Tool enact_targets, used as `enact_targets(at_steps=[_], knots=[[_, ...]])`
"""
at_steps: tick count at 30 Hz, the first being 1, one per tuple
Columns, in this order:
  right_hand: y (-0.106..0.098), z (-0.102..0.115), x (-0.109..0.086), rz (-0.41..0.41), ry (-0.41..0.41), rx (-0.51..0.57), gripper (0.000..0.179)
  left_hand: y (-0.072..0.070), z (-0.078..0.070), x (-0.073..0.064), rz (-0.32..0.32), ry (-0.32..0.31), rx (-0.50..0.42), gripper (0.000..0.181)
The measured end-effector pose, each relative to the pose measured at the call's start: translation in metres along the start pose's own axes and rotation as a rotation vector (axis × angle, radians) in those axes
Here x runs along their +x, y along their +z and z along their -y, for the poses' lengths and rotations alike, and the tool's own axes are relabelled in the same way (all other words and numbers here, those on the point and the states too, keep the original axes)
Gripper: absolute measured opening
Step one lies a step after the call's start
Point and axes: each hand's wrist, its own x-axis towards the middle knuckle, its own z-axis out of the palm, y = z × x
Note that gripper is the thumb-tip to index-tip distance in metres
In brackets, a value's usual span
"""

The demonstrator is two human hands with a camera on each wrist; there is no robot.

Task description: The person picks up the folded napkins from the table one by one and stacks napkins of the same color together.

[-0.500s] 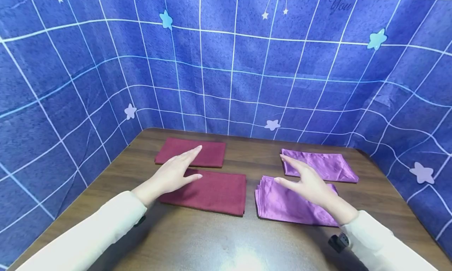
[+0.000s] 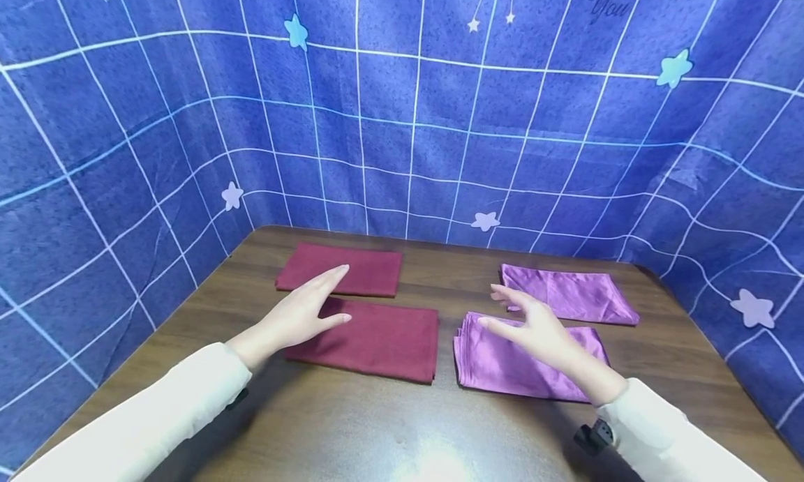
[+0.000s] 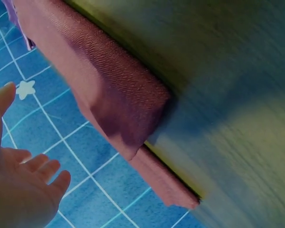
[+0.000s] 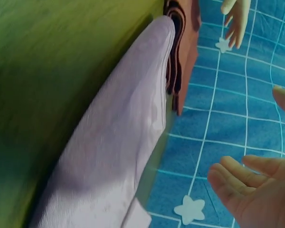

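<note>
Two folded dark red cloths lie on the left side of the table, a far one (image 2: 370, 269) and a larger near one (image 2: 389, 342). To the right are two folded shiny purple cloths, one at the back (image 2: 581, 295) and a thicker one in front (image 2: 502, 367). My left hand (image 2: 298, 318) hovers over the left part of the red cloths, thumb apart from its extended fingers, holding nothing. Above the near purple cloth hangs my right hand (image 2: 543, 335), empty, its fingers loosely bent. Both wrist views show a gap between hand and cloth.
A brown wooden table (image 2: 352, 426) carries all the cloths. Blue curtain fabric (image 2: 389, 168) with white grid lines and stars rises behind the table and along both sides. A small black device (image 2: 593, 437) sits at the right wrist.
My left hand has shifted slightly left and back toward me. The right hand has drawn back a little, its fingers more bent. All the cloths lie as before.
</note>
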Motion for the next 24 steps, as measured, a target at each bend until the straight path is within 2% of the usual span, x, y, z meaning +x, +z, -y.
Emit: enact_targets(at_steps=[5, 10, 17, 24], knots=[[0.006, 0.008, 0.001, 0.022, 0.081, 0.071, 0.071, 0.001, 0.001, -0.001, 0.013, -0.047, -0.042, 0.087], [0.011, 0.015, 0.002, 0.043, 0.117, 0.129, 0.068, 0.003, 0.001, -0.001, 0.024, -0.086, -0.077, 0.086], [0.020, 0.017, 0.005, 0.089, 0.166, 0.239, 0.070, 0.003, 0.001, -0.003, 0.012, -0.091, -0.079, 0.083], [0.026, 0.019, 0.005, 0.095, 0.194, 0.283, 0.072, 0.004, 0.004, -0.005, 0.018, -0.107, -0.095, 0.082]])
